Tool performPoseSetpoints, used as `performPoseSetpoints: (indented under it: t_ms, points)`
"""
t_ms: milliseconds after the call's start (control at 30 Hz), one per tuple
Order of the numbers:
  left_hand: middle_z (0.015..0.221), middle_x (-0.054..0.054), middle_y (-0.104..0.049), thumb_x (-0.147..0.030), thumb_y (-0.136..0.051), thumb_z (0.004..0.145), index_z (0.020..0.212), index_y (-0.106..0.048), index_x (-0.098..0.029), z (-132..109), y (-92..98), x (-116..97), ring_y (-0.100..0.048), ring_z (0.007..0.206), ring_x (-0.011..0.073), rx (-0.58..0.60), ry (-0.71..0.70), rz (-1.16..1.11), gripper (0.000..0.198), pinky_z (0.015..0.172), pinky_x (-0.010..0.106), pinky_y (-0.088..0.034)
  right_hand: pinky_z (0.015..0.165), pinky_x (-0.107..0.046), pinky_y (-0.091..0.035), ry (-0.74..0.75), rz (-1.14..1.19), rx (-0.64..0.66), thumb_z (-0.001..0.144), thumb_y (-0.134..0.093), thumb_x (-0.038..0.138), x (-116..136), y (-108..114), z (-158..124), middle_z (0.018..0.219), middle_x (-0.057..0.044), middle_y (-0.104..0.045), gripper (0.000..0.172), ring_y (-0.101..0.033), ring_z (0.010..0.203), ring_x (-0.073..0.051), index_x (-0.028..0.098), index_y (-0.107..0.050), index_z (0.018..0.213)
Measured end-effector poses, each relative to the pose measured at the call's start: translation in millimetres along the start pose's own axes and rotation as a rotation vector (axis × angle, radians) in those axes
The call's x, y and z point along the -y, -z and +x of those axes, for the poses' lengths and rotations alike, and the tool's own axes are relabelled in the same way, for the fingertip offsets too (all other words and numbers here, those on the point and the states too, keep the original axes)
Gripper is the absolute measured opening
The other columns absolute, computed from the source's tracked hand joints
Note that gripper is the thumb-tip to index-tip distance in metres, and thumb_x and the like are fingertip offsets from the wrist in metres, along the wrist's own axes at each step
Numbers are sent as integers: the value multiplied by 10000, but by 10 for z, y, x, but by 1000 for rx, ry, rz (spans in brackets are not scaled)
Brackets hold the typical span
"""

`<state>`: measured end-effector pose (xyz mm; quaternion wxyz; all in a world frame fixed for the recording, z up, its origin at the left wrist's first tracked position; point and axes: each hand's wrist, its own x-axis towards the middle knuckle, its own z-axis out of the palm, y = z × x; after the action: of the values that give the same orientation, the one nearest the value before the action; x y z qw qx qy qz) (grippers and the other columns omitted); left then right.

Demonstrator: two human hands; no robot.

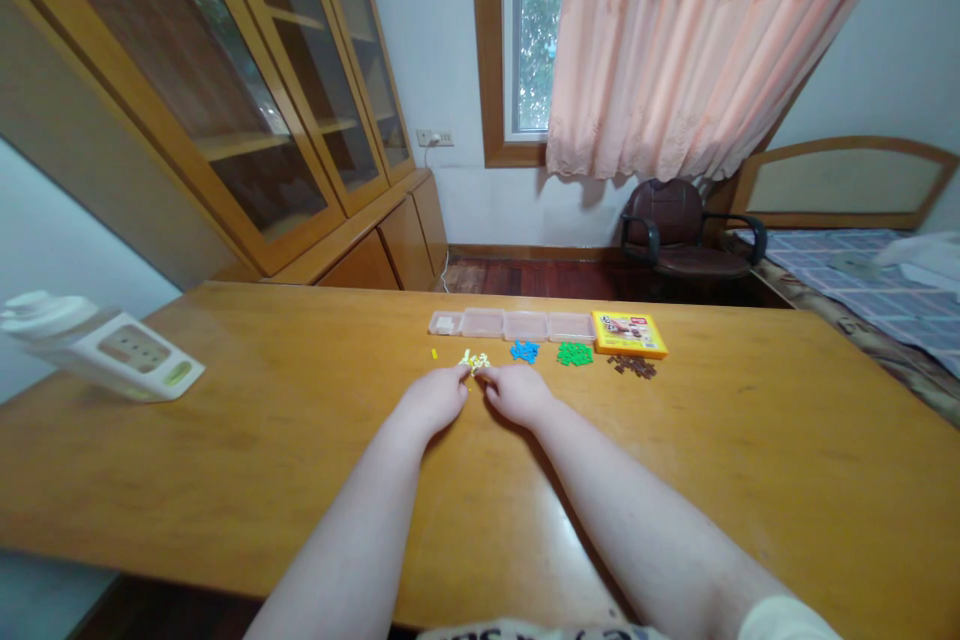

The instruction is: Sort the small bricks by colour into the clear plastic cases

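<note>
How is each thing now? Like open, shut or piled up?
Left hand: fingertips at pale pieces
Right hand: same
Pale pieces: loose pile
Blue pieces: loose pile
Green pieces: loose pile
Brown pieces: loose, spread
Clear trays: in a row
Yellow box: lying flat
Plastic jug: lidded
Cabinet doors: shut
Curtain: partly drawn
Plug: plugged in
</note>
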<state>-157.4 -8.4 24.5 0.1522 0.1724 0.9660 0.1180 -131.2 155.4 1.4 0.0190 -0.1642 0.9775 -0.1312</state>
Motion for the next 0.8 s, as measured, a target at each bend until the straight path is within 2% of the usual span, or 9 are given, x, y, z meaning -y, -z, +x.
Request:
performPoseSetpoints:
  t_ms: [133, 400, 533, 667, 800]
  points:
    - [1277, 35, -586, -187, -438, 836, 1274, -526, -289, 5, -10, 3, -559, 1144, 210, -12, -16, 11, 458, 971, 307, -413, 768, -280, -429, 20, 2, 7, 891, -379, 259, 1, -9, 1, 1048, -48, -697, 375, -642, 921, -196, 303, -587, 1199]
    - [1274, 69, -585, -156, -427, 817, 1250, -546, -244, 25, -47, 13, -554, 1154, 220, 3, -10, 40, 457, 980, 319, -410, 753, -282, -436, -68, -12, -3, 902, -355, 263, 27, -2, 18, 995, -77, -705, 351, -645, 890, -207, 239, -639, 1108]
    - [1260, 72, -595, -154, -431, 822, 1244, -541, -248, 18, -37, 21, -565, 1140, 209, 11, -5, 43, 447, 970, 308, -416, 764, -283, -433, -44, -8, 2, 899, -375, 252, 25, 1, 15, 1014, -72, -701, 354, -643, 902, -202, 255, -603, 1170]
    - [1231, 107, -610, -182, -396, 843, 1184, -584, -204, 15, 13, 77, -571, 1131, 235, 15, 64, 55, 390, 959, 340, -425, 754, -285, -427, -26, -19, -5, 906, -365, 257, 17, -27, 14, 1005, -69, -702, 353, -645, 889, -206, 262, -584, 1183]
    - [1192, 148, -625, -200, -374, 848, 1128, -611, -162, 32, 60, 147, -593, 1093, 262, 10, 178, 86, 368, 930, 370, -441, 759, -296, -421, -3, -31, -20, 928, -362, 387, 9, -53, 29, 1021, -71, -695, 385, -640, 906, -219, 274, -496, 1271]
